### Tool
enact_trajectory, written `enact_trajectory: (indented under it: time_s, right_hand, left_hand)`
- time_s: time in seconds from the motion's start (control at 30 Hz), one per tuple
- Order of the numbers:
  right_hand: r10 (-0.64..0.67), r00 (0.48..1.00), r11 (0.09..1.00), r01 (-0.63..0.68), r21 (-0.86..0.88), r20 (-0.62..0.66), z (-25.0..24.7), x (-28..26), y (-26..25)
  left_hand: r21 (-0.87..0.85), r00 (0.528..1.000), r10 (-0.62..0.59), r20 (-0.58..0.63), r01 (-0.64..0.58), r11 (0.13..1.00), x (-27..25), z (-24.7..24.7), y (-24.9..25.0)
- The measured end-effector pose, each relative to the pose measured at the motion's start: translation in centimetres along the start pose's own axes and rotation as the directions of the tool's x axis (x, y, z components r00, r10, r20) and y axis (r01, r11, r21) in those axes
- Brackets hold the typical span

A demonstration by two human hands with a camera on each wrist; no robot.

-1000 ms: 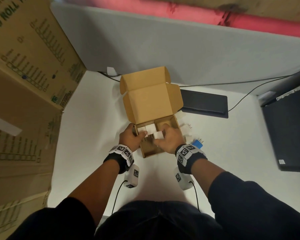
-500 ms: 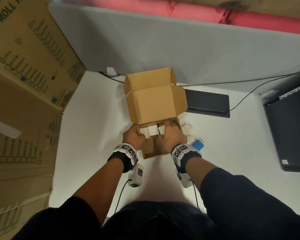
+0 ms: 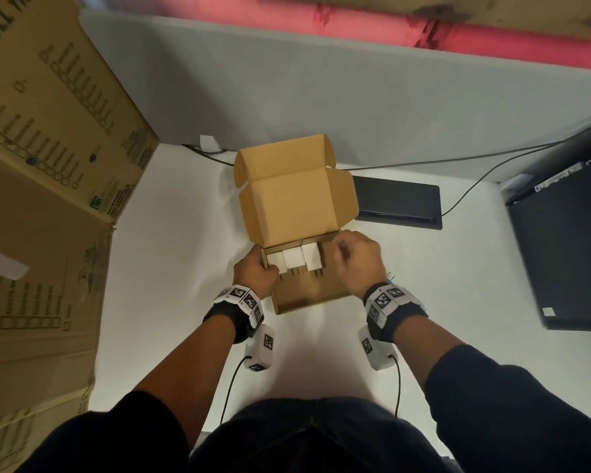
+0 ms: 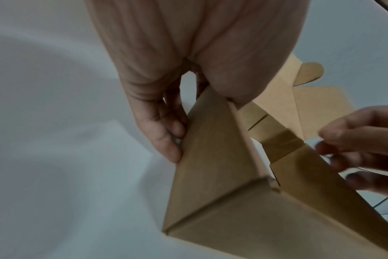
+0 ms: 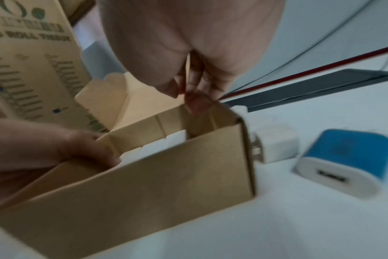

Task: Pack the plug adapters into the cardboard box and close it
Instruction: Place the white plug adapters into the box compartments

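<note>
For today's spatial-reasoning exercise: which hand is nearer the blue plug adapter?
Right. The right hand is at the right wall of the cardboard box, the side where the blue plug adapter lies; the left hand grips the opposite wall.

Green print on the big carton [image 3: 52, 138], left of the small cardboard box [image 3: 297, 203], reads "ROLL TIS", cut off at the edge of view; its finer print is illegible. Wrist bands [image 3: 242, 296] beside the box carry black-and-white square codes.

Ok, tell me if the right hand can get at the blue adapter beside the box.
Probably yes. The blue adapter lies in the open on the table, just right of the box, with nothing on top of it. The right hand is at the box's right wall, on that side.
</note>
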State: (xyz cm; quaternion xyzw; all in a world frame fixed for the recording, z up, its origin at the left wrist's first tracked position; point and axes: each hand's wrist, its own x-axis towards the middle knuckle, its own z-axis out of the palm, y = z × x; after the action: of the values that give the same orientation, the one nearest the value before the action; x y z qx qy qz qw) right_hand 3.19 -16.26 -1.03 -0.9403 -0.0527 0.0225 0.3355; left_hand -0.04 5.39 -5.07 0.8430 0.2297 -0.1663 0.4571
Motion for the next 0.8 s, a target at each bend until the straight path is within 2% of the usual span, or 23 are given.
enact_trajectory:
  time_s: [0.07,0.13,0.17,0.2,0.3,0.43,0.5,0.6,0.67,0.73,0.8]
  right_hand:
    - [0.113,0.993,0.992,-0.115,-0.048,-0.042,-1.3,0.2,2.0]
    - [0.324,0.938,0.932,-0.293,-0.215,0.124,-1.9,0.6,3.4]
    - [0.387,0.892,0.898,-0.308,-0.313,0.234,-2.2,0.7,3.7]
    - [0.404,0.860,0.882,-0.276,-0.381,0.311,-2.2,0.9,3.8]
    - [0.287,0.866,0.920,-0.130,-0.369,0.410,-1.6,1.2,3.7]
    - [0.248,0.893,0.939,-0.127,-0.318,0.375,-1.0,1.2,4.0]
    - [0.301,0.884,0.927,-0.183,-0.328,0.357,-0.9,1.0,4.6]
    - [0.373,0.902,0.904,-0.300,-0.306,0.217,-0.9,0.6,5.3]
    - [0.352,0.933,0.927,-0.337,-0.161,0.074,-1.0,0.3,5.0]
    - [0.243,0.968,0.968,-0.246,-0.039,-0.066,-1.2,0.1,3.8]
    - [0.119,0.988,0.993,-0.117,0.029,-0.099,-1.4,-0.2,1.9]
  left_hand:
    - [0.002,1.000,-0.003,-0.009,0.003,1.000,0.0,0.0,0.0]
    - [0.005,1.000,-0.008,-0.018,0.008,1.000,0.0,0.0,0.1]
    - [0.009,1.000,-0.011,-0.020,0.012,1.000,0.0,0.0,0.2]
    - [0.017,1.000,-0.017,-0.019,0.017,1.000,0.2,0.0,0.3]
    - [0.033,0.999,-0.028,-0.020,0.029,0.999,0.6,-0.2,0.4]
    - [0.040,1.000,-0.021,-0.014,0.021,0.999,0.8,-0.8,0.2]
    - [0.036,1.000,-0.023,-0.018,0.023,0.999,0.6,-0.9,0.3]
    - [0.028,0.999,-0.041,-0.024,0.042,0.999,0.5,-0.7,0.1]
    - [0.015,0.999,-0.044,-0.027,0.044,0.999,0.4,-0.7,0.2]
    - [-0.005,0.998,-0.052,-0.030,0.052,0.999,0.4,-0.7,0.2]
    - [-0.015,0.998,-0.055,-0.022,0.055,0.998,0.3,-0.7,0.2]
